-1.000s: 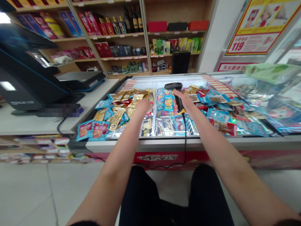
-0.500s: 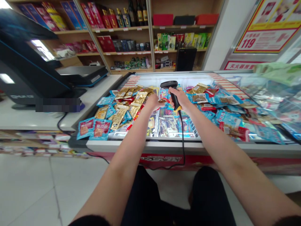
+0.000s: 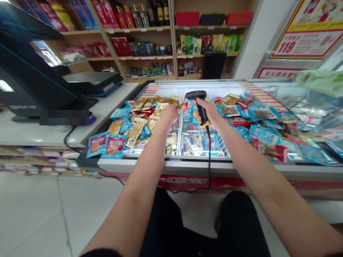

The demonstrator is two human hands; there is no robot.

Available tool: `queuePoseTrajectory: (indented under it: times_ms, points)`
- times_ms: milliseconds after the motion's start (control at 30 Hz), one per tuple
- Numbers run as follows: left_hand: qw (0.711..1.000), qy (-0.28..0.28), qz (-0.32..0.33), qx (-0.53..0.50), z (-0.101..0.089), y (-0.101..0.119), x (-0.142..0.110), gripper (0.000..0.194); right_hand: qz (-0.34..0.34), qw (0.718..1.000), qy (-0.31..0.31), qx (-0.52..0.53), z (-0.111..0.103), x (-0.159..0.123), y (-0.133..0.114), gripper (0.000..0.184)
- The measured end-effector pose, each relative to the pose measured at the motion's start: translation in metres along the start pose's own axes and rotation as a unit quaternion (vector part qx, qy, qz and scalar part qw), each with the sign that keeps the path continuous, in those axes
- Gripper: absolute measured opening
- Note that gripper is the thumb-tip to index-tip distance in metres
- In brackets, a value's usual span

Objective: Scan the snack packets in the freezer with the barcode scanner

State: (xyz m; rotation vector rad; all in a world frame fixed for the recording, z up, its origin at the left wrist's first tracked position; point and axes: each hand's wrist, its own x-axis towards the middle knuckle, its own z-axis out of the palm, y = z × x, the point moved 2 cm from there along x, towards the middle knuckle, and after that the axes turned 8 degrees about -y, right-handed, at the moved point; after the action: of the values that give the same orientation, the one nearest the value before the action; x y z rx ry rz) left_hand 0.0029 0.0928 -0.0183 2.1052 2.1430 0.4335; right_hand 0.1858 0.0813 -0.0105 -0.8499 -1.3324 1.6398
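Presently, right hand [image 3: 210,112] clenched around one black barcode scanner [image 3: 194,95], above one chest freezer [image 3: 187,161]. Left hand [image 3: 169,115] pinches one small packet [image 3: 180,106] over the left compartment. Remaining snack packets [image 3: 135,130] too numerous to count.

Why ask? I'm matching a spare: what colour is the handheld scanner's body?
Handheld scanner: black, yellow at grip's base; head view.
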Motion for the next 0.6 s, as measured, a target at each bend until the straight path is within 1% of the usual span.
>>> queuePoseTrajectory:
  times_ms: [233, 433, 600]
  points:
    - [0.996, 0.039, -0.012, -0.082, -0.004, -0.014, 0.01, 0.024, -0.001, 1.0, -0.007, 0.0, 0.0, -0.001, -0.001, 0.039]
    - [0.988, 0.059, -0.021, -0.138, -0.005, -0.019, 0.014, 0.027, -0.01, 1.0, -0.014, -0.007, 0.0, -0.002, -0.001, 0.037]
    - [0.983, 0.059, -0.042, -0.17, -0.002, -0.021, 0.017, 0.029, -0.004, 1.0, -0.023, -0.009, 0.0, -0.004, -0.001, 0.038]
